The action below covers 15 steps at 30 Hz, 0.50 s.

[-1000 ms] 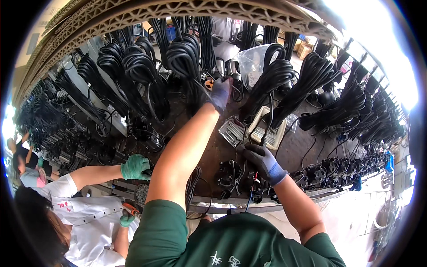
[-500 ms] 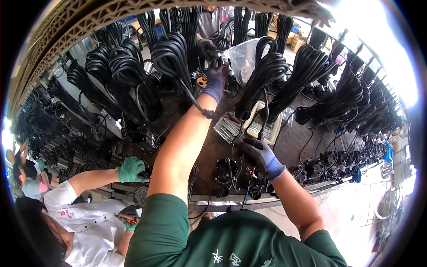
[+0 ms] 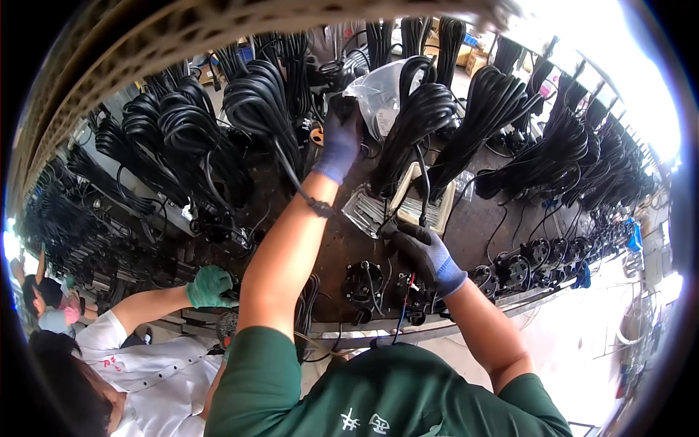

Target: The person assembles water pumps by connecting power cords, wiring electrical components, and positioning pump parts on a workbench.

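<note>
My left hand, in a blue-and-dark glove, is stretched toward the far side with its fingers closed at the left corner of a clear plastic bag. A thick bundle of black cable hangs left of that arm, its cable end lying across my forearm. My right hand, gloved alike, is low over the bench with fingers bent together; what they hold is hidden among dark parts. Just beyond it are a cream tray of metal rods and a clear packet of metal pieces. A round black part lies to its left.
Coiled black cables hang in rows on both sides. Round black fittings line the bench edge at right. On the left, a co-worker's green-gloved hand rests at the bench. Corrugated cardboard arches overhead.
The view has shifted slightly, so the bench things sit further left. My left fingers have curled in at the bag's corner, and the far co-worker's hand has drawn back from it. My right hand stays low.
</note>
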Motion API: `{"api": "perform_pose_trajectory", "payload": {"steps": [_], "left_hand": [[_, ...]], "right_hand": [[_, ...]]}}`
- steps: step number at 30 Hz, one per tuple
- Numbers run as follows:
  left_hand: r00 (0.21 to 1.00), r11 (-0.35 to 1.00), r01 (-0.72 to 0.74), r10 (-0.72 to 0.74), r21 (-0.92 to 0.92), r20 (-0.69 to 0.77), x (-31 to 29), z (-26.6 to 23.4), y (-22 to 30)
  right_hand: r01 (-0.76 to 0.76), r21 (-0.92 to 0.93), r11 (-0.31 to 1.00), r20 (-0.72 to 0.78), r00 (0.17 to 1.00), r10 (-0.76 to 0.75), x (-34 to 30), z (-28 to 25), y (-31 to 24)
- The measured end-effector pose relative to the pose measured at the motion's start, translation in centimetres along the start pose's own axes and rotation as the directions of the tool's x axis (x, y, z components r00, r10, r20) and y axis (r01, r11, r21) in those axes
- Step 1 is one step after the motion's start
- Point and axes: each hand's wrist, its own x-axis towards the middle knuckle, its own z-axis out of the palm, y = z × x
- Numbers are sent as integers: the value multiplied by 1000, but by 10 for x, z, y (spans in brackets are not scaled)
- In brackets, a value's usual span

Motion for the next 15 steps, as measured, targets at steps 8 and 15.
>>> {"api": "perform_pose_trajectory", "payload": {"steps": [8, 15], "left_hand": [[948, 872, 311, -256, -379, 188, -76, -58, 89], [905, 948, 310, -270, -76, 330, -130, -86, 97]], "right_hand": [[71, 8, 997, -7, 997, -71, 23, 4, -13], [116, -44, 992, 65, 991, -113, 25, -4, -16]]}}
